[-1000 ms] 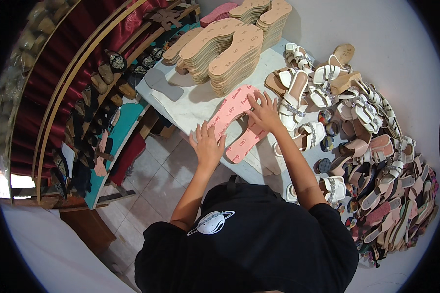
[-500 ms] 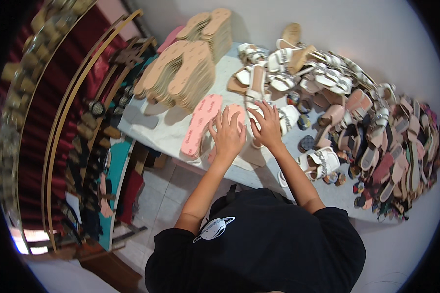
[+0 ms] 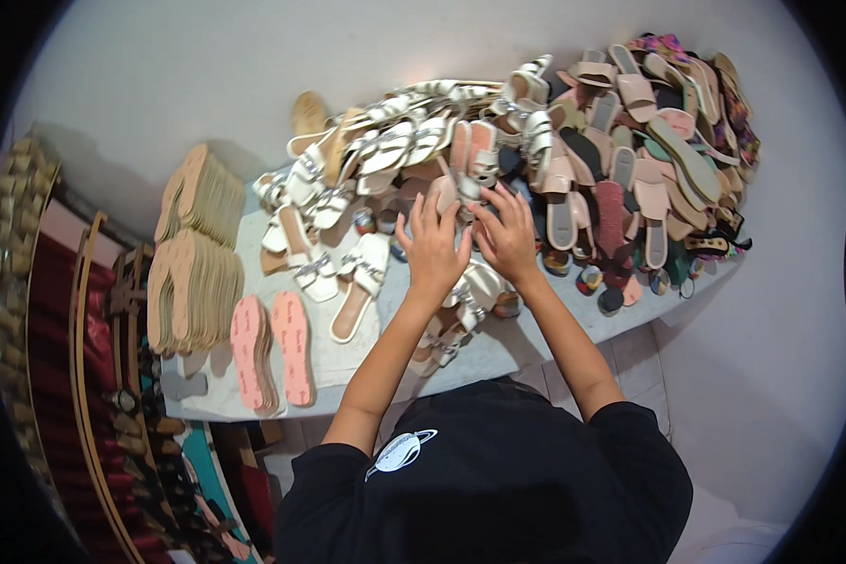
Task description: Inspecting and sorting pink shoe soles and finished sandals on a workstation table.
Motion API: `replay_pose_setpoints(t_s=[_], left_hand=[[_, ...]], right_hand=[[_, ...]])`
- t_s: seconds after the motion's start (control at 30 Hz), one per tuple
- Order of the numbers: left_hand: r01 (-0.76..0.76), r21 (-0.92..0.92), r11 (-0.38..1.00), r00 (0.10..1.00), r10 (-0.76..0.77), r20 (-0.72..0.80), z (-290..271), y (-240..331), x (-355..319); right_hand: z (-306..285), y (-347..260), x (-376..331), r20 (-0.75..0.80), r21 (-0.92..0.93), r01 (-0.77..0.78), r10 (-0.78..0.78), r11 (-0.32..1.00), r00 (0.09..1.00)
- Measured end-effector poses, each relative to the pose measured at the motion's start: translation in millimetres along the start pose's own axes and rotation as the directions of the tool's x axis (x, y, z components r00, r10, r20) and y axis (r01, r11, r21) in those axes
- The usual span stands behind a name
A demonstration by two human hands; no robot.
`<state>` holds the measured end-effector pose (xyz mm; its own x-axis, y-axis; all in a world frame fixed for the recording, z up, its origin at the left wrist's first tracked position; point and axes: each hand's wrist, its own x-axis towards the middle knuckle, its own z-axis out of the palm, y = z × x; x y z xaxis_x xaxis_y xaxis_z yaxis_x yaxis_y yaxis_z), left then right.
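Note:
Side by side over the middle of the table, my left hand (image 3: 432, 249) and my right hand (image 3: 508, 237) hover with palms down and fingers spread, nothing visible in them. Under and just beyond the fingertips lie pinkish-beige slide sandals (image 3: 445, 193); whether the fingers touch them I cannot tell. Below my hands, white strappy sandals (image 3: 462, 315) lie near the table's front edge, partly hidden by my left arm. A white sandal with a tan footbed (image 3: 359, 282) rests left of my left hand. Farther left are two groups of pink printed insoles (image 3: 251, 352).
Tall stacks of tan insoles (image 3: 193, 287) stand at the table's left end. White sandals (image 3: 385, 146) are heaped at the back, and a mixed pile of sandals (image 3: 620, 188) covers the right end. Shelving with footwear (image 3: 136, 437) stands at far left.
The view has swung to the right. My hands have moved from over the pink insoles to over the sandals, fingers still spread. The two pink insole groups now lie apart, uncovered.

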<state>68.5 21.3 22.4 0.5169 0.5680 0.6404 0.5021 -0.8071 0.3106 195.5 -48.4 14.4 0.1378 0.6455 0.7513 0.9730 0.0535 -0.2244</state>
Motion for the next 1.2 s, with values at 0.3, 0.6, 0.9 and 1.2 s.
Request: replay_pose_setpoints(t_s=[0.3, 0.6, 0.9, 1.2], left_hand=[[-0.329, -0.044, 0.943, 0.943, 0.327, -0.055, 118.3, 123.6, 117.1], [-0.352, -0.075, 0.933, 0.935, 0.347, -0.077, 217.1, 170.2, 207.1], [-0.284, 0.17, 0.944, 0.941, 0.24, 0.24, 314.0, 144.8, 273.8], [-0.136, 0.157, 0.978, 0.877, 0.045, 0.478, 371.1, 127.7, 327.6]], right_hand=[[-84.7, 156.4, 14.8, -0.112, -0.218, -0.114, 0.091, 0.969, 0.989], [-92.4, 295.0, 48.8, -0.099, -0.336, -0.116, 0.088, 0.934, 0.991], [-58.3, 372.8, 86.5, 0.037, -0.417, -0.031, 0.052, 0.908, 0.998], [-39.4, 391.0, 98.0, -0.075, -0.363, -0.051, 0.026, 0.93, 0.997]])
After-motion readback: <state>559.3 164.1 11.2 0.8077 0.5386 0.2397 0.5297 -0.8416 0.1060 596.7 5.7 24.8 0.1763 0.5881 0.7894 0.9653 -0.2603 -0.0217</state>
